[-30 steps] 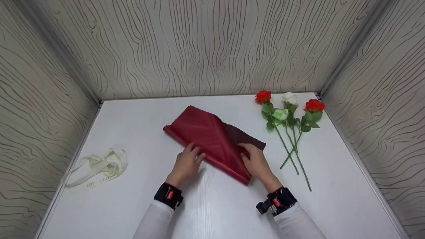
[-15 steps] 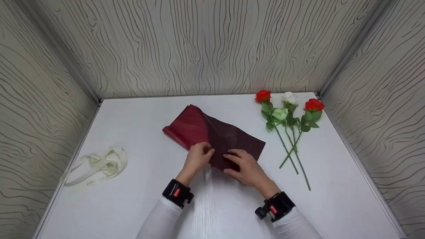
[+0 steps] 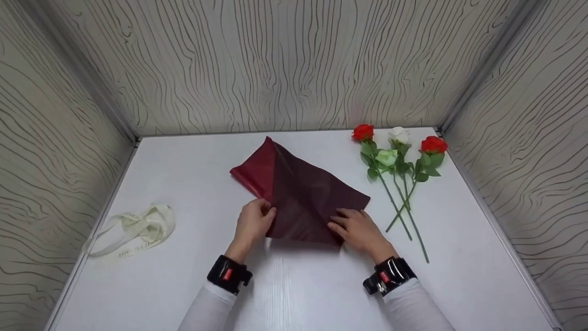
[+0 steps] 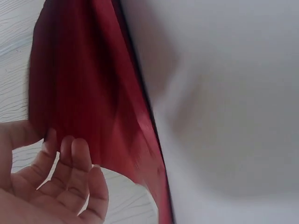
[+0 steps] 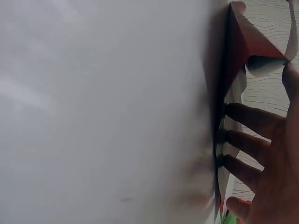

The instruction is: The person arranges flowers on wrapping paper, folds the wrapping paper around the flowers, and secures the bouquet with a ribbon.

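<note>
A sheet of wrapping paper (image 3: 312, 197), dark maroon on one face and bright red on the other, lies partly folded in the middle of the table in the head view. My left hand (image 3: 253, 219) pinches its near-left edge between thumb and index finger; the left wrist view shows the red face of the wrapping paper (image 4: 88, 93) hanging from that pinch, the other fingers loosely bent. On the near-right part, my right hand (image 3: 363, 230) rests with fingers spread. In the right wrist view those fingers (image 5: 254, 121) reach out fairly straight against the paper.
Several artificial roses lie at the right: a red rose (image 3: 363, 133), a white rose (image 3: 399, 135), a pale green rose (image 3: 387, 157) and another red rose (image 3: 433, 145), their stems crossing. A cream printed ribbon (image 3: 147, 227) lies loosely heaped at the left. Patterned walls (image 3: 285, 69) surround the white table (image 3: 193, 161).
The near layer of paper has been turned over leftward, so maroon covers most of it instead of red. My left hand went right, then back left with the edge; the right hand shifted slightly.
</note>
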`<state>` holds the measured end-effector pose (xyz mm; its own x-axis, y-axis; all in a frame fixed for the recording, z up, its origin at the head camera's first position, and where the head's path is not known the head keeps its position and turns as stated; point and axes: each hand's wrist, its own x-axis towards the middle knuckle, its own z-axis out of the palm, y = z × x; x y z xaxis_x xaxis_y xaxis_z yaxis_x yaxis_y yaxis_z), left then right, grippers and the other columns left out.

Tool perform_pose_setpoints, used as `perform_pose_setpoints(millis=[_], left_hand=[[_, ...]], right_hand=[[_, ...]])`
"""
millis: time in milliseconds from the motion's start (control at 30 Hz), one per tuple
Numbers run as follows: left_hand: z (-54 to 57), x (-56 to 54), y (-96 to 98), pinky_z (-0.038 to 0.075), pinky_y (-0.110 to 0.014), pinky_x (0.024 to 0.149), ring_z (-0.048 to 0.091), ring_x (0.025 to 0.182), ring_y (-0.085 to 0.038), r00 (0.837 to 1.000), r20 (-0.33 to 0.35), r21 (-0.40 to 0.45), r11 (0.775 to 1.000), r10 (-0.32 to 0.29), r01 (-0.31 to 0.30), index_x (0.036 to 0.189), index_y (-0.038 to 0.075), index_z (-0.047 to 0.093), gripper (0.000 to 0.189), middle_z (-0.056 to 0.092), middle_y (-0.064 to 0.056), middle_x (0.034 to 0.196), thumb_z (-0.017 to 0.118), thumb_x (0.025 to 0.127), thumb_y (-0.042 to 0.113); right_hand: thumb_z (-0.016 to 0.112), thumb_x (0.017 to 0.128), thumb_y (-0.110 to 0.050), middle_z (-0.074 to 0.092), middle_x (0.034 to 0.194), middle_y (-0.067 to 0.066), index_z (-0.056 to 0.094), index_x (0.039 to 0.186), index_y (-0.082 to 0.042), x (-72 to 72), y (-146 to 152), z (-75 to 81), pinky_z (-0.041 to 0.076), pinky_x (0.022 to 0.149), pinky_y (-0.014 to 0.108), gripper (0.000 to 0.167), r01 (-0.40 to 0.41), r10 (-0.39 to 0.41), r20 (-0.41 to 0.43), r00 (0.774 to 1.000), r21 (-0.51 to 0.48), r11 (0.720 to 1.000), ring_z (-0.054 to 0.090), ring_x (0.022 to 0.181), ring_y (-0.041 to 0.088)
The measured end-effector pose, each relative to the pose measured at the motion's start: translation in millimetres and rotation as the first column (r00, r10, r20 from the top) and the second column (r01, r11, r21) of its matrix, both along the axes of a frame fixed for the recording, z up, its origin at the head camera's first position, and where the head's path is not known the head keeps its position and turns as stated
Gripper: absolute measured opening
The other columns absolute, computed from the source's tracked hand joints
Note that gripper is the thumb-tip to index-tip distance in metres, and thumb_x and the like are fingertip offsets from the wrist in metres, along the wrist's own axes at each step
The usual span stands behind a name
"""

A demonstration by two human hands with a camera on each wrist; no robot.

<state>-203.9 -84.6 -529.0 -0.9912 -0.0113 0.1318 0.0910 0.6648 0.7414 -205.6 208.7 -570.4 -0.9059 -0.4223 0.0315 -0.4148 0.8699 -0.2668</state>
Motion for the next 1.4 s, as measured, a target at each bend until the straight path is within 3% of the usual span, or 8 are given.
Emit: perform_pose_setpoints(millis=[233, 367, 500, 800, 1033, 1167, 1300, 1400], left_hand=[[-1.2, 18.6, -26.7, 0.038, -0.028, 0.048, 0.047, 0.054, -0.013, 0.992, 0.070, -0.082, 0.992, 0.105, -0.100, 0.067, 0.012, 0.058, 0.014, 0.052, 0.002, 0.063, 0.060, 0.077, 0.023], [-6.7, 35.4, -40.4, 0.036, -0.027, 0.043, 0.046, 0.048, -0.013, 0.978, 0.149, -0.135, 0.982, 0.148, -0.129, 0.065, 0.011, 0.058, 0.017, 0.051, 0.002, 0.057, 0.059, 0.076, 0.023], [-14.3, 49.9, -50.7, 0.035, -0.027, 0.041, 0.045, 0.046, -0.014, 0.970, 0.177, -0.161, 0.977, 0.166, -0.137, 0.060, 0.010, 0.058, 0.020, 0.050, 0.002, 0.052, 0.060, 0.075, 0.022], [-26.6, 68.5, -60.5, 0.036, -0.028, 0.040, 0.047, 0.046, -0.015, 0.946, 0.280, -0.227, 0.969, 0.160, -0.097, 0.060, 0.009, 0.054, 0.021, 0.050, -0.001, 0.053, 0.061, 0.075, 0.021], [-24.5, 67.2, -59.9, 0.036, -0.028, 0.038, 0.048, 0.043, -0.017, 0.928, 0.338, -0.286, 0.957, 0.155, -0.056, 0.060, 0.008, 0.051, 0.022, 0.050, -0.003, 0.051, 0.062, 0.075, 0.020], [-22.7, 60.2, -59.4, 0.034, -0.028, 0.039, 0.047, 0.045, -0.017, 0.944, 0.289, -0.324, 0.944, 0.156, -0.057, 0.059, 0.009, 0.050, 0.024, 0.048, -0.002, 0.051, 0.063, 0.075, 0.022], [-23.1, 48.7, -56.6, 0.036, -0.031, 0.045, 0.046, 0.055, -0.019, 0.983, 0.139, -0.359, 0.931, 0.122, -0.065, 0.065, 0.009, 0.053, 0.022, 0.047, -0.003, 0.060, 0.067, 0.074, 0.024], [-25.2, 39.9, -53.0, 0.040, -0.036, 0.056, 0.048, 0.071, -0.023, 0.995, 0.047, -0.373, 0.926, 0.085, -0.061, 0.082, 0.005, 0.059, 0.024, 0.048, -0.009, 0.076, 0.070, 0.072, 0.024]], right_hand=[[0.029, 0.086, -0.062, 0.041, 0.133, 0.007, 0.053, 0.125, -0.021, -2.5, 0.1, -2.6, 0.024, 0.096, 0.052, 0.061, 0.061, -0.061, -0.016, 0.998, 0.058, 0.996, 0.036, 0.121, 0.031], [0.029, 0.083, -0.066, 0.039, 0.134, 0.006, 0.051, 0.127, -0.021, -4.1, -2.6, -4.0, 0.024, 0.095, 0.053, 0.066, 0.085, -0.085, -0.012, 0.996, 0.060, 0.995, 0.034, 0.121, 0.031], [0.029, 0.082, -0.068, 0.039, 0.135, 0.006, 0.050, 0.128, -0.021, -5.5, -4.1, -5.8, 0.023, 0.096, 0.054, 0.068, 0.102, -0.102, -0.014, 0.995, 0.077, 0.992, 0.033, 0.122, 0.030], [0.034, 0.078, -0.071, 0.038, 0.134, 0.008, 0.048, 0.129, -0.020, -7.3, -8.7, -7.0, 0.017, 0.097, 0.055, 0.073, 0.135, -0.133, -0.030, 0.991, 0.124, 0.983, 0.033, 0.122, 0.030], [0.045, 0.075, -0.069, 0.038, 0.134, 0.011, 0.046, 0.130, -0.018, -5.4, -12.5, -9.1, 0.018, 0.097, 0.057, 0.075, 0.149, -0.143, -0.055, 0.988, 0.143, 0.978, 0.033, 0.121, 0.032], [0.051, 0.076, -0.063, 0.037, 0.134, 0.012, 0.044, 0.131, -0.017, -3.6, -13.3, -10.8, 0.019, 0.096, 0.057, 0.072, 0.141, -0.135, -0.052, 0.990, 0.145, 0.979, 0.033, 0.120, 0.033], [0.053, 0.076, -0.060, 0.036, 0.134, 0.011, 0.043, 0.132, -0.018, -3.3, -12.7, -11.7, 0.022, 0.095, 0.056, 0.071, 0.140, -0.134, -0.048, 0.990, 0.141, 0.980, 0.032, 0.121, 0.033], [0.054, 0.076, -0.060, 0.036, 0.135, 0.010, 0.043, 0.132, -0.019, -3.3, -11.4, -11.4, 0.022, 0.095, 0.056, 0.070, 0.135, -0.129, -0.045, 0.991, 0.142, 0.981, 0.032, 0.121, 0.032]])
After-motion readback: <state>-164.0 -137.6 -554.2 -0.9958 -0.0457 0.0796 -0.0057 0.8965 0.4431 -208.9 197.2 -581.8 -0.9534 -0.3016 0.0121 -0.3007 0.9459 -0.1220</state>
